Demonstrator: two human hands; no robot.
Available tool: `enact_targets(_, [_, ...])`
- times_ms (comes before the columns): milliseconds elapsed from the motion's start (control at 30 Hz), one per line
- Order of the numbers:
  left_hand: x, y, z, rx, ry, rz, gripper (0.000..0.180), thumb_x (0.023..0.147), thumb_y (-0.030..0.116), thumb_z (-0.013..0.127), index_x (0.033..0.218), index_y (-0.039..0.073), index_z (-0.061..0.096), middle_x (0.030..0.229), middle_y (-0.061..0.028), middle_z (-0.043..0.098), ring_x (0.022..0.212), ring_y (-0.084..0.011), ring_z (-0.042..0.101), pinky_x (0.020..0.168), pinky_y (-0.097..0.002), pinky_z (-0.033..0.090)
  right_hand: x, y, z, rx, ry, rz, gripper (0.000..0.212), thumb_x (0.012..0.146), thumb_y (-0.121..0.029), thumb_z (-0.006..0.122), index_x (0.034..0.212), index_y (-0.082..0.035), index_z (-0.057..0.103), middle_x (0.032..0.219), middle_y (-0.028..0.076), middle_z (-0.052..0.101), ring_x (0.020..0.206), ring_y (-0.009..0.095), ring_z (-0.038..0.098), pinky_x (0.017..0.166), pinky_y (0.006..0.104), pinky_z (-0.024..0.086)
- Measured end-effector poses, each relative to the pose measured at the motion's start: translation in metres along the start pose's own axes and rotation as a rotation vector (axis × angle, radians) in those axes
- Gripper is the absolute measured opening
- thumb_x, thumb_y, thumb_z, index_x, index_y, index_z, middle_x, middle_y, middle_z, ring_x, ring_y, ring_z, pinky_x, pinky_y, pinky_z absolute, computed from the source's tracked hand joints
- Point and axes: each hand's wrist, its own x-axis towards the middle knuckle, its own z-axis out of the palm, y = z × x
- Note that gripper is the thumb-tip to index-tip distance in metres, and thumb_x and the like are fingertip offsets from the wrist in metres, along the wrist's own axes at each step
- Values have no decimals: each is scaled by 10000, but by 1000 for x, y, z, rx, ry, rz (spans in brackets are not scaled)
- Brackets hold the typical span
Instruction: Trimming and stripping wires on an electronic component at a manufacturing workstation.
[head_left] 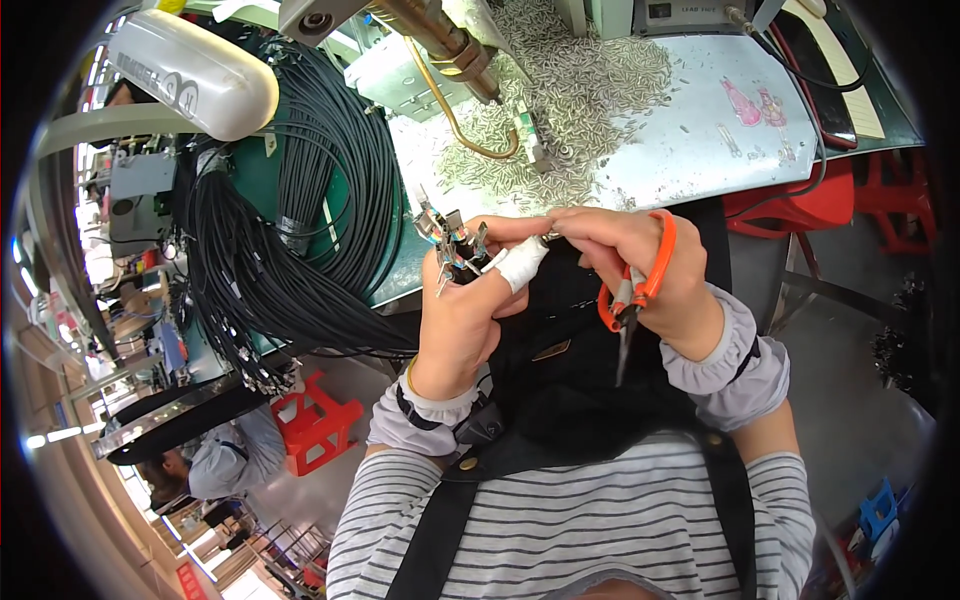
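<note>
My left hand (465, 300) is closed around a cluster of cable ends with small metal connectors (455, 240) that fan out above its fingers, bits of coloured wire among them. White tape (522, 262) wraps its thumb. My right hand (645, 255) carries a pair of orange-handled scissors (660, 255) in its palm, the dark blades pointing down toward my apron. Its thumb and forefinger pinch at the left thumb's tip, on something too small to make out. Both hands meet just in front of the table edge, above the black apron (570, 390).
A large bundle of black cables (290, 200) drapes over the green table at left. Loose small metal pieces (590, 80) are heaped around a machine head (465, 60) on the pale worktop. A white cylinder (195, 75) overhangs the upper left. Red stools (315, 420) stand below; another person (235, 460) sits lower left.
</note>
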Motion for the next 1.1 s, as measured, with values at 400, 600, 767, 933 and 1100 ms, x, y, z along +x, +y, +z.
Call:
enact_targets(400, [-2,-3,8,33,39,36,153,758,-35,548,903,-11,505,686,-23,471,452,-43,309,409,-192,219,-7,3,6,-51,41,6,302,636,120,611,902,-13,555,723,85,601,444,126,488,409,207,368])
enact_targets(600, [-2,-5,5,83,54,77,140,734,4,619,850,8,541,782,2,533,644,-35,473,554,-160,369,-6,-3,-1,-198,-89,-77,219,664,23,634,862,-31,558,761,76,610,515,150,548,417,228,394])
enact_targets(767, [-1,-12,10,301,79,368,146,726,-14,621,856,0,556,808,-13,557,713,-56,513,658,-182,407,-11,-1,15,-134,92,66,186,687,-32,654,849,-48,563,796,78,621,565,164,591,429,221,418])
enact_targets(933, [0,-6,7,19,63,71,157,726,-33,615,871,-6,561,805,-17,564,727,-59,514,677,-189,409,-8,-1,16,211,119,153,124,775,77,520,893,39,527,918,175,607,635,146,587,542,219,447])
enact_targets(1100, [-3,-7,5,48,99,138,147,733,-41,606,871,-11,562,812,-24,567,744,-65,514,684,-194,407,2,-17,-2,250,5,344,150,743,-57,632,811,30,531,826,139,613,614,151,598,494,231,438])
